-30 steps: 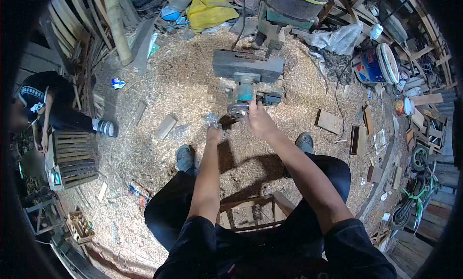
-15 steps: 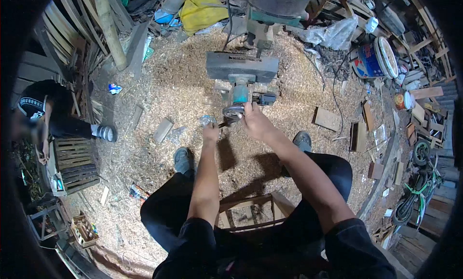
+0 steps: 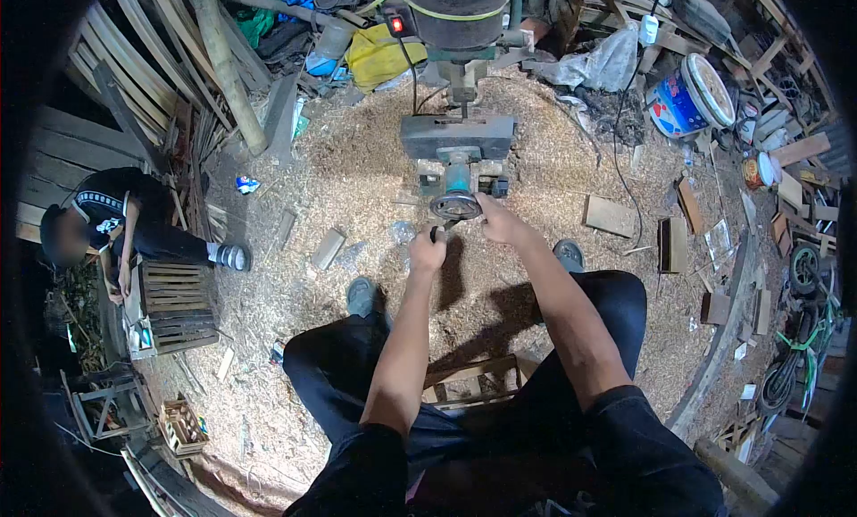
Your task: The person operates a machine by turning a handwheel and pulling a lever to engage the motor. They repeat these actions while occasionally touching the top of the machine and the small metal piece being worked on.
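A teal-and-dark machine with an upright motor housing (image 3: 455, 17) stands ahead of me. Under its bit (image 3: 464, 111) sits a long dark-grey block (image 3: 424, 142) with a slot along its top edge. In front of the block is a round metal handwheel (image 3: 453, 204). My right hand (image 3: 504, 224) is closed on the wheel's right rim. My left hand (image 3: 428, 249) grips a short dark lever (image 3: 438, 234) just below the wheel; its fingers wrap round the end.
Wood shavings cover the floor, with offcuts (image 3: 611, 218) lying about. A power cable (image 3: 619, 169) runs along the right. A paint bucket (image 3: 710, 97) stands at the back right. At left a person (image 3: 134, 213) sits beside a slatted crate (image 3: 178, 307). A small bike (image 3: 790, 347) is far right.
The whole view has shifted, so the scene sits differently in frame. The bit now lines up nearer the middle of the block's slot, before at its right end. Both hands keep their holds.
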Motion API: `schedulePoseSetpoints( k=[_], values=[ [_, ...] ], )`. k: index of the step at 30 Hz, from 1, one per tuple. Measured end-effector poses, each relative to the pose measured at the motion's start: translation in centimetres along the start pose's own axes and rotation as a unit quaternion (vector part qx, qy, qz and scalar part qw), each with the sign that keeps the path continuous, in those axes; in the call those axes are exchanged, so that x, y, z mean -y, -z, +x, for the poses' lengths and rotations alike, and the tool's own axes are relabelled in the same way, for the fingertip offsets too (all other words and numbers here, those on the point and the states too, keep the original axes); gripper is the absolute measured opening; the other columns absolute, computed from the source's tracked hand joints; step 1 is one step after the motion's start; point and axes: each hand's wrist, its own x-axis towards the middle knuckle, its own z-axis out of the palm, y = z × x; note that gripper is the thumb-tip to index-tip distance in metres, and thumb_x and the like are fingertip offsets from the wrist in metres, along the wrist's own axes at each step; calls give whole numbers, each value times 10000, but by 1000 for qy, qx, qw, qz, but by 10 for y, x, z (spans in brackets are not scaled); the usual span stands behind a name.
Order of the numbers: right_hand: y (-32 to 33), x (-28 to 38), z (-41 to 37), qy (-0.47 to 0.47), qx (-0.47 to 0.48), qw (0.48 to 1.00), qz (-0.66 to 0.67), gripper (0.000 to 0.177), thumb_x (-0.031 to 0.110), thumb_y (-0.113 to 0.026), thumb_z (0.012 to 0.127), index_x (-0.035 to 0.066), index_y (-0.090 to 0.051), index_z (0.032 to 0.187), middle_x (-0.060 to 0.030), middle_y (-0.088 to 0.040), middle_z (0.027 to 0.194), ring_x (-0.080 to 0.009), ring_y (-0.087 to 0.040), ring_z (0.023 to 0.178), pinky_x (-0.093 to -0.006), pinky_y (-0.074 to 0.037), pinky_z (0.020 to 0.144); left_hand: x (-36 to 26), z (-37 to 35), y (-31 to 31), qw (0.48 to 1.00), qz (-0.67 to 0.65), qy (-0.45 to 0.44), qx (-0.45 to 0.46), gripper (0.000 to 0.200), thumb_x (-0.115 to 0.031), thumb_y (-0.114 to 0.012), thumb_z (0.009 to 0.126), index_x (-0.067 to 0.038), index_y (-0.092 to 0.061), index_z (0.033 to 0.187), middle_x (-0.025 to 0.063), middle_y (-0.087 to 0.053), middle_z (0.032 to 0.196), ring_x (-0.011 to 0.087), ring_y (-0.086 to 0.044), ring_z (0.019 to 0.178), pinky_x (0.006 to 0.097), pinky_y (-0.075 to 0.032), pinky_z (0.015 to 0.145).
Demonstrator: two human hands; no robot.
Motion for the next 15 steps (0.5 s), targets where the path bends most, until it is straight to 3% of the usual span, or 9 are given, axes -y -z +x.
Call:
schedulePoseSetpoints(
  k=[2, 5, 6, 9, 15],
  values=[
    [6, -3, -7, 21, -15, 1000, 15, 642, -94, -515, 720, -6, -415, 1348, -259, -526, 1253, -405, -549, 1181, -430, -466, 993, -13, -8, -3, 999, -7, -38, -17, 319, -276, -572, 913, -33, -665, 1098, 294, -673, 954, 473, -645, 938, 536, -504, 870],
    [15, -7, -9, -28, 36, 992, 114, 695, -54, -546, 720, -73, -395, 1398, -320, -521, 1320, -416, -476, 1296, -417, -367, 1120, -37, -16, -11, 998, 14, -68, 4, 321, -270, -581, 907, -23, -664, 1093, 301, -672, 915, 480, -646, 916, 539, -510, 860],
    [15, -8, -11, -37, 29, 991, 124, 654, -58, -551, 717, -78, -445, 1362, -316, -540, 1310, -411, -488, 1292, -414, -367, 1120, -42, -13, -16, 997, 59, -26, 36, 326, -268, -591, 900, -21, -658, 1102, 307, -669, 923, 484, -644, 909, 543, -511, 862],
    [23, -4, -14, -76, 44, 992, 85, 686, -49, -573, 719, -78, -427, 1388, -309, -522, 1346, -407, -483, 1300, -409, -371, 1118, -38, -11, -18, 998, 32, -42, 32, 339, -305, -599, 917, -30, -672, 1100, 278, -683, 942, 474, -651, 913, 527, -519, 847],
    [27, 10, -29, -44, 46, 998, 11, 792, 10, -643, 740, -41, -341, 1470, -301, -521, 1353, -411, -507, 1275, -401, -399, 1094, -30, -11, -6, 993, 2, -43, 108, 439, -335, -529, 955, -96, -573, 1320, 264, -640, 1178, 454, -604, 1097, 493, -470, 985]
  ],
)
